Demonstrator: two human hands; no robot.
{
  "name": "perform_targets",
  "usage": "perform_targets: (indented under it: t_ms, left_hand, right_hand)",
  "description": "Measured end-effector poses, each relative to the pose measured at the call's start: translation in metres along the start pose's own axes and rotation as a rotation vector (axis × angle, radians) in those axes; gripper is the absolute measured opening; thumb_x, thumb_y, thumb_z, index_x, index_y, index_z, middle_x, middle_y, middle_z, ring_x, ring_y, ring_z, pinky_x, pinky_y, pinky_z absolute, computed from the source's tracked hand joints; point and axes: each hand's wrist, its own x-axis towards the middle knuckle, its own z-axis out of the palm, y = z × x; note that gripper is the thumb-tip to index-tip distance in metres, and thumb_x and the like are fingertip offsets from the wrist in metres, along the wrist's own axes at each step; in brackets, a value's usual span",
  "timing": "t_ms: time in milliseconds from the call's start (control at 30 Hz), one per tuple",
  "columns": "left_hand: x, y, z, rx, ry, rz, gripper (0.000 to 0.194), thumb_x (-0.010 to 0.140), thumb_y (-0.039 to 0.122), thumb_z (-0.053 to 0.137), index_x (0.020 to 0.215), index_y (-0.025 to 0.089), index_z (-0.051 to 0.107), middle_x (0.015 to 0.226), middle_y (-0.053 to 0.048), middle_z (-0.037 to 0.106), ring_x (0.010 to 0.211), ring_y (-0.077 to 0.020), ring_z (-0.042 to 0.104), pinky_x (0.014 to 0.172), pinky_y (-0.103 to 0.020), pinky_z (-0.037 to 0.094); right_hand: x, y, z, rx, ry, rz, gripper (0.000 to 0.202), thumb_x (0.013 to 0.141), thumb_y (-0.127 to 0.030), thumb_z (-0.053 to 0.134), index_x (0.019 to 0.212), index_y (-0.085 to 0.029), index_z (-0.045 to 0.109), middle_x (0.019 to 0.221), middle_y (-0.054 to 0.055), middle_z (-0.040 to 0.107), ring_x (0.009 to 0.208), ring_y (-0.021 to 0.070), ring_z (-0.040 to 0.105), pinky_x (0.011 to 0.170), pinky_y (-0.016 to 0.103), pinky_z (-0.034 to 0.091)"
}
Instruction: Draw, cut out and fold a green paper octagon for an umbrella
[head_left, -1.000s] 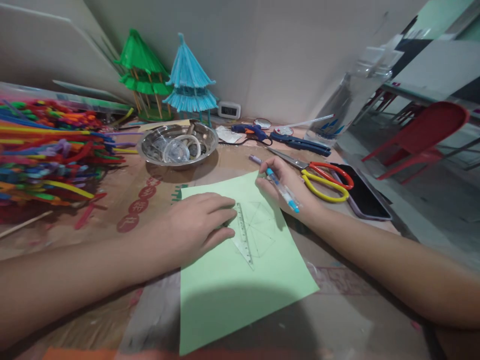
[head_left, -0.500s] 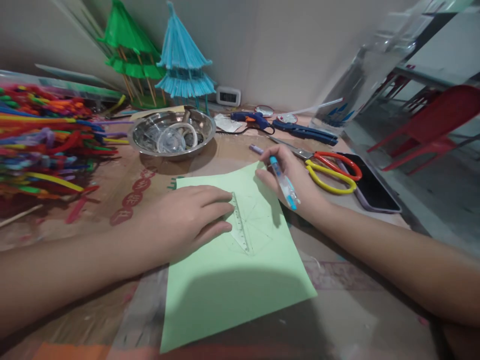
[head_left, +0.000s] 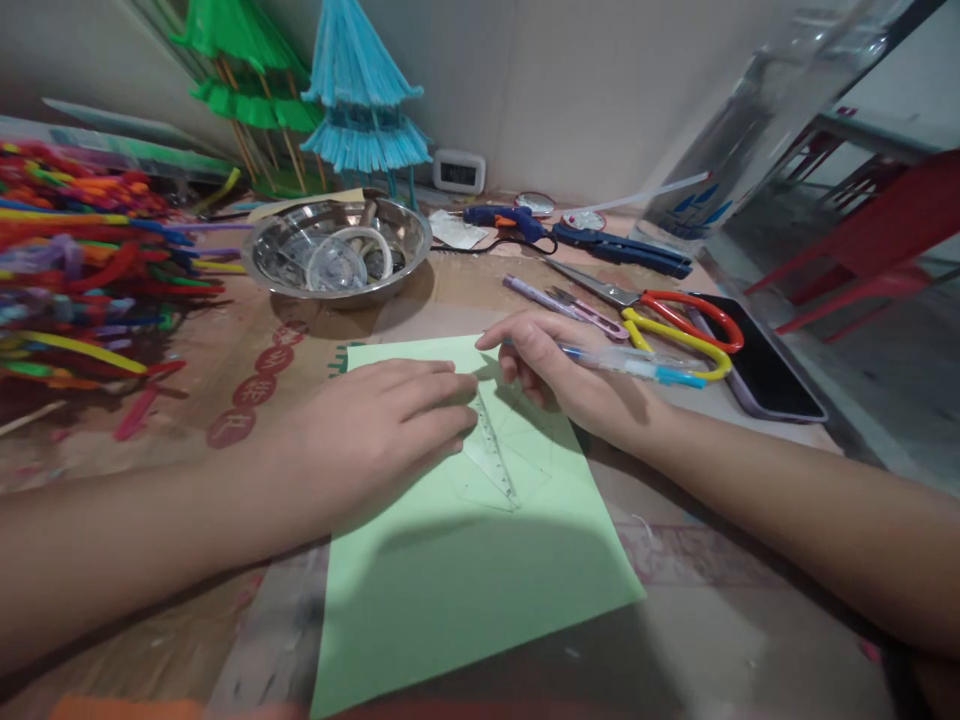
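Observation:
A light green sheet of paper (head_left: 480,590) lies on the table, with thin drawn lines near its middle. My left hand (head_left: 375,430) rests flat on it, palm down, its fingertips over the upper part of a clear set square (head_left: 495,460). At the sheet's upper right corner is my right hand (head_left: 559,370), fingers curled, with a clear pen (head_left: 630,362) held in it. The pen's light blue end points right, above the wrist. Beside that hand lie scissors (head_left: 694,320) with red and yellow handles, a purple pen (head_left: 536,292) and a small pink cutter (head_left: 592,315).
A metal bowl (head_left: 337,285) stands behind the sheet, pipe cleaners (head_left: 90,270) at left. Green (head_left: 247,60) and blue (head_left: 367,90) paper towers, a small clock (head_left: 460,172), a glue gun (head_left: 506,220), a phone (head_left: 765,370) and a clear bottle (head_left: 720,160) stand or lie around.
The pen in my right hand has swung from steep to nearly level, its light blue end now pointing right. My right fingers have moved left and down over the sheet's corner. The view has shifted slightly.

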Motion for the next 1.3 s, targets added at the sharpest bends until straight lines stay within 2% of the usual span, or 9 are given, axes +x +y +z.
perform_targets:
  t_ms: [200,533,733,900,1133,1300]
  left_hand:
    - [-0.0014,-0.0013,-0.0046,-0.094,-0.033,0.049,0.025,0.11,0.022,0.045,0.108,0.018,0.07,0.12,-0.011,0.075,0.107,-0.0256,0.072,0.087,-0.036,0.06]
    - [-0.0007,-0.002,-0.0039,-0.054,-0.046,0.066,0.03,0.11,0.018,0.041,0.114,0.019,0.071,0.123,-0.012,0.074,0.109,-0.026,0.072,0.085,-0.035,0.059]
    - [-0.0028,-0.0025,-0.0057,-0.049,-0.056,0.057,0.03,0.108,0.018,0.044,0.121,0.022,0.071,0.125,-0.01,0.073,0.11,-0.0247,0.071,0.086,-0.032,0.057]
    - [-0.0015,-0.0024,-0.0064,0.003,-0.05,0.112,0.035,0.11,0.016,0.037,0.123,0.02,0.068,0.124,-0.011,0.073,0.11,-0.0256,0.071,0.084,-0.033,0.057]
    - [0.0023,-0.0003,-0.0077,-0.007,-0.059,0.108,0.031,0.109,0.015,0.038,0.108,0.019,0.069,0.12,-0.01,0.074,0.107,-0.0233,0.07,0.084,-0.031,0.057]
    - [0.0038,0.0008,-0.0098,-0.013,-0.072,0.092,0.029,0.107,0.013,0.041,0.108,0.019,0.069,0.121,-0.01,0.074,0.107,-0.024,0.07,0.084,-0.031,0.057]
  right_hand:
    - [-0.0006,0.0003,0.0002,-0.031,0.006,0.004,0.051,0.103,-0.067,0.052,0.107,-0.02,0.074,0.08,0.001,0.062,0.069,0.0139,0.058,0.061,0.027,0.044]
    - [0.0003,-0.0002,0.0005,-0.052,0.005,0.003,0.05,0.104,-0.064,0.052,0.107,-0.02,0.074,0.079,0.001,0.063,0.07,0.0141,0.058,0.058,0.025,0.042]
    - [0.0009,-0.0024,0.0003,-0.067,-0.014,0.005,0.055,0.103,-0.069,0.051,0.107,-0.019,0.074,0.079,0.002,0.064,0.07,0.0146,0.058,0.057,0.026,0.041]
    - [0.0015,-0.0043,0.0003,-0.066,-0.019,0.023,0.055,0.101,-0.07,0.052,0.106,-0.019,0.073,0.08,0.002,0.064,0.069,0.0143,0.058,0.058,0.026,0.041]
    - [0.0012,-0.0047,0.0005,-0.082,-0.019,0.031,0.053,0.103,-0.066,0.052,0.107,-0.018,0.073,0.08,0.002,0.065,0.068,0.0138,0.058,0.056,0.026,0.04]
    - [0.0019,-0.0049,0.0008,-0.071,-0.022,0.017,0.054,0.102,-0.067,0.053,0.105,-0.017,0.073,0.081,0.002,0.064,0.066,0.0132,0.057,0.055,0.026,0.04]
